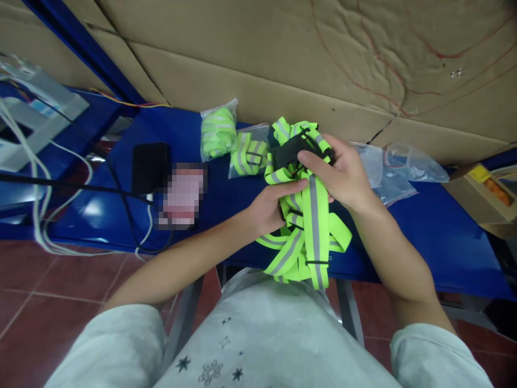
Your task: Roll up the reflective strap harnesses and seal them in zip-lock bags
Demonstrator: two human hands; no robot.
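A bundle of neon yellow-green reflective straps (317, 221) with grey stripes and black sliders is gathered in both hands above the table's front edge. My left hand (269, 207) grips the folds from the left, its thumb pressed on top. Higher up, my right hand (343, 170) pinches a black piece (294, 152) among the straps; its exact kind is unclear. Loose strap ends hang down towards my lap. Just behind the bundle lie two clear plastic bags, one (218, 132) and a second (249, 151), each with folded neon straps inside.
Clear plastic bags (398, 167) lie at the right, beside an open cardboard box (482, 194). A black box-shaped object (149, 167), a blurred-out pink item (183, 195) and cables (40, 215) occupy the left of the blue table (448, 242). Cardboard (258, 59) lines the back.
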